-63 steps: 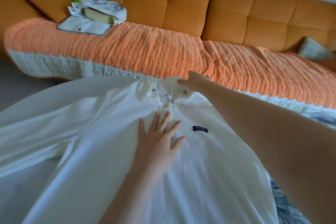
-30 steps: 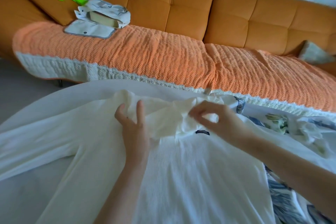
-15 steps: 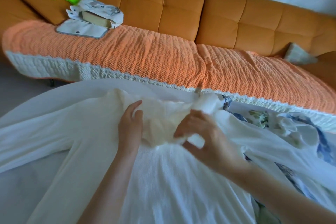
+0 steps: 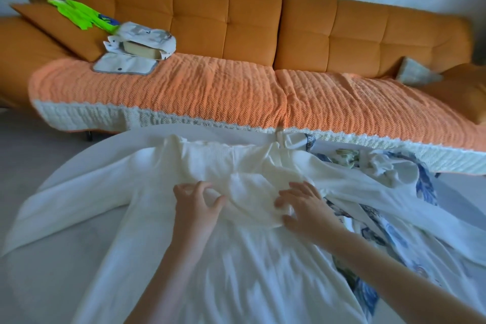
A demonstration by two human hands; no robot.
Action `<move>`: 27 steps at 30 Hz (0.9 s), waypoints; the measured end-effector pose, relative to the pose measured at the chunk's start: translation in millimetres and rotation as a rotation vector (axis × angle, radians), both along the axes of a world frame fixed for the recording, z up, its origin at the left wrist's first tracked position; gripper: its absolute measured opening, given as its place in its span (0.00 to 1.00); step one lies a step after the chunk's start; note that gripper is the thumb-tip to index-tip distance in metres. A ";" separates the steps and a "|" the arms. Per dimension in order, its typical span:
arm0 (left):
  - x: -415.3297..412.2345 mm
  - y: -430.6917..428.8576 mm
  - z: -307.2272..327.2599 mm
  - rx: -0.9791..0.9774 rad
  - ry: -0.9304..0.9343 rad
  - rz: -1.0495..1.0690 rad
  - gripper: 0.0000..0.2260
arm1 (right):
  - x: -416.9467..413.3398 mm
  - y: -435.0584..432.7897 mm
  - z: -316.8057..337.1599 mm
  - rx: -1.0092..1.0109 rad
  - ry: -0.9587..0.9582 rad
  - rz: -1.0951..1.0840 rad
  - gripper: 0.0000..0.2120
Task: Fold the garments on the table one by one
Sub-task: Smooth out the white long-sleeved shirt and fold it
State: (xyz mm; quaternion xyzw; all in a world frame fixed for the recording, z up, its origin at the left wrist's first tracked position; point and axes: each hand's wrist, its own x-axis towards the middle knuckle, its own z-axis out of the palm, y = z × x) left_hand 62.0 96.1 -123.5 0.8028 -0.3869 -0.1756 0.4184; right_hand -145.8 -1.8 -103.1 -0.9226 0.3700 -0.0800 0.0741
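Orange sofa (image 4: 252, 21) across the back, seat under an orange knit throw (image 4: 210, 92); at far left on it, a lime-green item (image 4: 79, 13) and a white pouch (image 4: 136, 45) lying open. Nearer, round white table (image 4: 52, 271), with a white long-sleeved knit top (image 4: 249, 271) spread over it, neck end away, left sleeve (image 4: 79, 197) stretched toward the table's left edge. Left hand (image 4: 196, 210) on the chest of the top, fingers (image 4: 181, 189) bent like a claw, tips on the cloth; impossible to tell whether pinching a fold or only pressing. Between the hands, neck part turned down as a rumpled flap (image 4: 252, 192). Right hand (image 4: 307, 208) at the flap's right edge, fingers (image 4: 299, 187) spread and nearly straight, resting on it, holding nothing. Further right, other sleeve (image 4: 381, 200) lying across a blue leaf-print garment (image 4: 389, 242).

Likely step: flattening the turned-down part before bringing in the sleeves. Best done by sweeping both palms outward from the middle with light pressure, keeping the flap's edge straight across the shoulders, and lifting the other sleeve clear so as not to drag the print garment along.
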 end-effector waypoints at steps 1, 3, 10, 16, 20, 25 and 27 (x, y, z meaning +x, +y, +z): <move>-5.5 2.1 0.1 0.014 0.083 -0.019 0.15 | 1.7 2.7 -0.3 -0.034 -0.049 -0.015 0.10; -12.2 5.4 3.2 0.018 0.283 -0.003 0.19 | 7.0 11.6 4.9 -0.108 -0.156 -0.043 0.08; -26.4 15.8 31.0 -0.215 0.982 0.140 0.24 | 23.6 71.4 46.2 0.090 -0.551 0.022 0.04; -4.9 32.7 25.6 -0.286 1.092 0.384 0.24 | 24.3 80.2 36.4 0.619 -0.754 -0.323 0.13; 1.5 45.5 21.5 -0.180 1.013 0.286 0.13 | 13.4 59.3 13.2 0.842 -0.707 -0.601 0.26; 5.3 42.7 20.4 -0.208 0.806 0.229 0.05 | 31.0 45.4 5.4 1.065 -0.648 -0.638 0.21; 5.2 40.2 21.7 -0.233 0.810 0.252 0.07 | 40.6 42.5 9.7 1.091 -0.668 -0.670 0.16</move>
